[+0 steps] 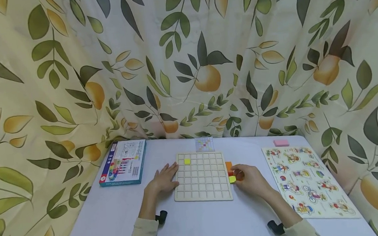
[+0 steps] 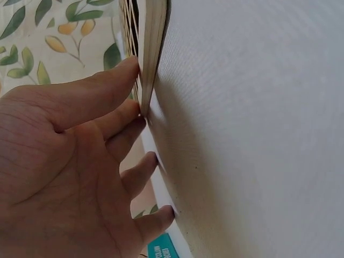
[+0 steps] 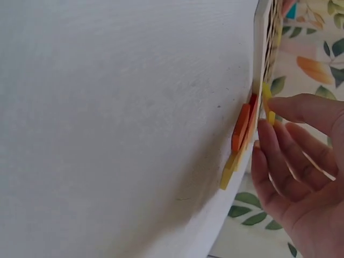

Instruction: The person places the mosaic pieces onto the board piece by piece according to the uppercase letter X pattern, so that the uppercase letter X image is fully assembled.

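Observation:
A pale wooden grid board (image 1: 203, 191) lies flat on the table, with one yellow tile (image 1: 187, 162) in an upper-left square. My left hand (image 1: 163, 179) touches the board's left edge, its fingers spread; in the left wrist view the thumb of that hand (image 2: 70, 145) meets the board's side (image 2: 153, 48). Beside the right edge, my right hand (image 1: 249, 180) pinches a yellow tile (image 3: 267, 100) between thumb and fingers. An orange tile (image 3: 241, 129), a red tile (image 3: 252, 100) and a yellowish tile (image 3: 227, 171) lie close by on the table.
A small pattern card (image 1: 204, 144) lies behind the board. At the back left is a boxed set (image 1: 124, 163). A picture sheet (image 1: 309, 182) lies on the right, with a pink block (image 1: 281, 143) behind it. A leaf-patterned curtain (image 1: 186, 77) closes off the back.

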Tool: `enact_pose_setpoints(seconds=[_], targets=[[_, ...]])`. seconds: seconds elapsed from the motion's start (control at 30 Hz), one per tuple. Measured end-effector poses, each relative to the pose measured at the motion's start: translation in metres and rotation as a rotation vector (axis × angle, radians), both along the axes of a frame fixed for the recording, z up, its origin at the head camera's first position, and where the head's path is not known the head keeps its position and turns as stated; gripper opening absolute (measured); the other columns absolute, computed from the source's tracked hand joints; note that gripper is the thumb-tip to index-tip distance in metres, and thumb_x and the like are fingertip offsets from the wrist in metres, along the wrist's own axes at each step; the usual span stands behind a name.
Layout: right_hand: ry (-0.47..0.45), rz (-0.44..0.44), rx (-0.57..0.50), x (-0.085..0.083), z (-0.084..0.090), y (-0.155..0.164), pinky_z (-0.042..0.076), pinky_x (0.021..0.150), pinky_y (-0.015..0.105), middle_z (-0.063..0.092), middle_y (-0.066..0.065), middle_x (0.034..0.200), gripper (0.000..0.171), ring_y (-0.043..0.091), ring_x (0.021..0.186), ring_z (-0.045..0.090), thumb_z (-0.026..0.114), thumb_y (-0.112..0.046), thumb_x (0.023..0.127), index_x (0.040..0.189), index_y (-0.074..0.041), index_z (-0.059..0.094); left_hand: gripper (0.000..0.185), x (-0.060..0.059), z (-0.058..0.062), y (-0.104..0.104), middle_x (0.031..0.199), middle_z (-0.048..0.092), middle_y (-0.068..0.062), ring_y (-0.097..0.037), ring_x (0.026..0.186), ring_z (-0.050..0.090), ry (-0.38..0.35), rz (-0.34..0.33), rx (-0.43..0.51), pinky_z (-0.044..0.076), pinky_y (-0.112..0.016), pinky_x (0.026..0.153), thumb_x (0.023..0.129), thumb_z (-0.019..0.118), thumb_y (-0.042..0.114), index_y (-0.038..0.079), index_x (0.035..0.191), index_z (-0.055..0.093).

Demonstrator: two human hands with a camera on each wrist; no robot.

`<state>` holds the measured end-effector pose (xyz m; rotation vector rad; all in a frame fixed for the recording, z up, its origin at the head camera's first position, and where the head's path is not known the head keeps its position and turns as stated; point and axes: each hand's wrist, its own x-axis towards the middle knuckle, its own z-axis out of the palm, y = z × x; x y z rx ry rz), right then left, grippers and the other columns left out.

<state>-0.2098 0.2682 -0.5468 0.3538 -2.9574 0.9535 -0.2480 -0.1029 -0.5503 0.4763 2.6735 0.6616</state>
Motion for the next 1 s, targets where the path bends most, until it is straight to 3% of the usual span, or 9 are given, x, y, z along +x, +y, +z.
enact_pose_setpoints(seconds=[0.27, 0.53, 0.83, 1.0], targets=[[0.059, -0.009, -0.089, -0.008, 0.001, -0.008, 0.059, 0.075, 0.027, 0.072, 0.0, 0.099, 0.05, 0.013, 0.086, 0.067, 0.086, -0.002, 0.08, 0.128, -0.006, 0.071, 0.071, 0.002, 0.004, 0.003, 0.173, 0.022, -0.006, -0.036, 0.161, 0.011, -0.004, 0.004, -0.02, 0.007, -0.069, 0.124, 0.103, 0.063, 0.028, 0.008, 0.164, 0.032], [0.102, 0.038, -0.144, -0.018, 0.01, -0.034, 0.061, 0.079, 0.034, 0.074, 0.002, 0.098, 0.046, 0.015, 0.085, 0.069, 0.085, 0.001, 0.08, 0.124, -0.004, 0.072, 0.072, 0.0, 0.001, 0.001, 0.174, 0.022, -0.004, -0.034, 0.161, 0.011, -0.008, 0.004, -0.02, 0.008, -0.069, 0.124, 0.103, 0.064, 0.03, 0.011, 0.165, 0.032], [0.072, 0.082, -0.23, -0.039, 0.008, -0.063, 0.06, 0.077, 0.03, 0.074, 0.005, 0.099, 0.046, 0.012, 0.085, 0.07, 0.083, 0.002, 0.082, 0.126, -0.001, 0.071, 0.071, 0.002, 0.003, 0.0, 0.173, 0.023, -0.008, -0.037, 0.16, 0.012, -0.009, 0.011, 0.015, 0.006, -0.07, 0.124, 0.102, 0.064, 0.023, 0.007, 0.163, 0.033], [0.076, 0.094, -0.225, -0.051, 0.003, -0.077, 0.061, 0.075, 0.03, 0.075, 0.005, 0.097, 0.046, 0.014, 0.083, 0.071, 0.086, 0.004, 0.079, 0.122, -0.001, 0.072, 0.072, -0.002, -0.003, -0.001, 0.174, 0.022, -0.004, -0.034, 0.161, 0.011, -0.004, 0.008, 0.013, 0.006, -0.07, 0.124, 0.101, 0.065, 0.027, 0.01, 0.164, 0.033]])
